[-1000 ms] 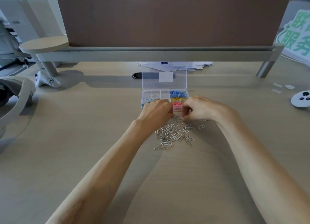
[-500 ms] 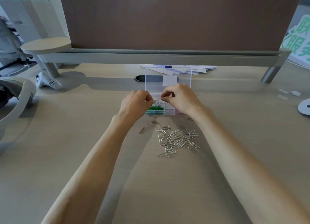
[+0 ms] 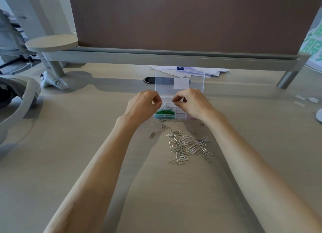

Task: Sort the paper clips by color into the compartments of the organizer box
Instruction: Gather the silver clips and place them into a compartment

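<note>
Pale wood-grain desk (image 3: 52, 154), brown partition panel (image 3: 174, 23) across the back, loose papers (image 3: 214, 72) tucked under its rail. Dead centre, the clear organizer box (image 3: 165, 117), lid (image 3: 163, 82) standing open and upright. Green paper clips (image 3: 164, 112) heaped in the near-left compartment, something silver glinting in the one behind, a hint of pink at the near right, mostly hidden. Just in front of the box, a loose scatter of silver paper clips (image 3: 189, 146) on the desk, a few strays off to its left.

Left hand (image 3: 142, 105) poised over the box's left side, fingers curled, thumb and forefinger drawn tight together. Right hand (image 3: 193, 102) mirroring it over the middle, same closed pinch. Impossible to tell whether either pinch has a clip in it: too small, too blurred.

Looks like feeding silver ones into the back compartment, with plenty left to go. Light, stiff, slick little wires, lying flat and tangled, so likely to hook one another and come up in a chain. Best slid clear of the heap first, then pinched across the loops at a rounded end.
</note>
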`<control>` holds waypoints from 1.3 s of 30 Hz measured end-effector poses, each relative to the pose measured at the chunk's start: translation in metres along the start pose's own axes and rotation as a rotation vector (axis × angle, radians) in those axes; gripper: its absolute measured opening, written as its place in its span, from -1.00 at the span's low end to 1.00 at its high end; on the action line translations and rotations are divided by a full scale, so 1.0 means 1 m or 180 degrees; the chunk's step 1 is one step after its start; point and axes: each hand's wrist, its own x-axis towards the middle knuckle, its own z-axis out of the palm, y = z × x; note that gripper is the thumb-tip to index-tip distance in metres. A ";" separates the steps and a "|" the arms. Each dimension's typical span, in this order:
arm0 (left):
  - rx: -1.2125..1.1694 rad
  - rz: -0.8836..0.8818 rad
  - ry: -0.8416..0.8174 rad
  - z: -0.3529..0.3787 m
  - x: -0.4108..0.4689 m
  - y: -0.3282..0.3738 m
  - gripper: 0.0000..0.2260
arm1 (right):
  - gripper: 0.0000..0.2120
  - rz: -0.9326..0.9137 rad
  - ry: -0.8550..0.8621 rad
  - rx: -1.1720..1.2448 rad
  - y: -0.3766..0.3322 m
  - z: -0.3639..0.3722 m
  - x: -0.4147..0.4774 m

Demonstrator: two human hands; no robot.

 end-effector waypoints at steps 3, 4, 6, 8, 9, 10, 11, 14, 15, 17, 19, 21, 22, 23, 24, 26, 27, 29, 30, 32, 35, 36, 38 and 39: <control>-0.0065 0.0183 -0.0443 -0.010 -0.002 0.004 -0.94 | -0.90 0.0113 -0.0193 0.0437 0.003 -0.011 -0.015; -0.0059 0.0267 -0.0660 -0.014 -0.004 0.006 -0.95 | -0.90 0.0162 -0.0326 0.0594 0.004 -0.016 -0.021; -0.0055 0.0371 -0.1050 -0.020 -0.007 0.010 -0.95 | -0.91 0.0156 -0.0672 0.0622 0.005 -0.024 -0.033; -0.0002 0.0397 -0.1349 -0.024 -0.011 0.014 -0.96 | -0.91 0.0119 -0.1003 0.0408 0.006 -0.033 -0.043; 0.0036 0.0386 -0.1457 -0.026 -0.013 0.015 -0.96 | -0.91 0.0124 -0.1126 0.0303 0.007 -0.037 -0.047; 0.0058 0.0366 -0.1554 -0.027 -0.015 0.016 -0.95 | -0.91 0.0156 -0.1224 0.0233 0.007 -0.040 -0.050; 0.0047 0.0356 -0.1647 -0.027 -0.016 0.017 -0.93 | -0.92 0.0196 -0.1311 0.0199 0.007 -0.042 -0.053; -0.0198 0.0403 -0.1833 -0.024 -0.020 0.022 -0.87 | -0.93 0.0135 -0.1576 0.0178 0.003 -0.045 -0.059; -0.0258 0.0401 -0.1864 -0.023 -0.020 0.024 -0.86 | -0.92 0.0081 -0.1649 0.0204 0.000 -0.045 -0.060; -0.0260 0.0381 -0.1948 -0.022 -0.021 0.028 -0.85 | -0.91 0.0049 -0.1721 0.0209 -0.003 -0.043 -0.061; -0.0158 0.0383 -0.2029 -0.019 -0.021 0.031 -0.85 | -0.89 0.0113 -0.1718 0.0087 -0.003 -0.040 -0.058; -0.0040 0.0410 -0.2111 -0.015 -0.022 0.032 -0.87 | -0.88 0.0183 -0.1704 -0.0065 -0.001 -0.036 -0.056; -0.0001 0.0425 -0.2127 -0.014 -0.022 0.032 -0.88 | -0.88 0.0206 -0.1705 -0.0135 0.000 -0.035 -0.056; 0.0027 0.0433 -0.2118 -0.013 -0.022 0.033 -0.89 | -0.88 0.0225 -0.1697 -0.0197 0.001 -0.033 -0.056; 0.0057 0.0444 -0.2096 -0.013 -0.021 0.033 -0.90 | -0.89 0.0230 -0.1675 -0.0255 0.001 -0.032 -0.057; 0.0139 0.0474 -0.2038 -0.014 -0.021 0.035 -0.93 | -0.91 0.0199 -0.1616 -0.0324 0.001 -0.029 -0.057; 0.0163 0.0475 -0.2014 -0.014 -0.021 0.036 -0.93 | -0.92 0.0191 -0.1603 -0.0331 0.001 -0.028 -0.057; 0.0182 0.0431 -0.1995 -0.014 -0.023 0.035 -0.94 | -0.94 0.0208 -0.1610 -0.0325 -0.001 -0.027 -0.058; 0.0191 0.0403 -0.1986 -0.014 -0.024 0.035 -0.94 | -0.95 0.0218 -0.1615 -0.0324 -0.002 -0.027 -0.058; 0.0212 0.0383 -0.1962 -0.015 -0.025 0.036 -0.94 | -0.94 0.0236 -0.1630 -0.0288 -0.005 -0.027 -0.060; 0.0254 0.0396 -0.1912 -0.014 -0.030 0.037 -0.92 | -0.92 0.0231 -0.1628 -0.0186 -0.007 -0.027 -0.065; 0.0216 0.0379 -0.1893 -0.014 -0.033 0.037 -0.92 | -0.91 0.0200 -0.1595 -0.0175 -0.007 -0.027 -0.066; 0.0083 0.0325 -0.1803 -0.013 -0.040 0.035 -0.93 | -0.92 0.0115 -0.1456 -0.0181 -0.005 -0.029 -0.070; 0.0052 0.0341 -0.1699 -0.013 -0.045 0.033 -0.95 | -0.92 0.0056 -0.1339 -0.0176 -0.005 -0.030 -0.072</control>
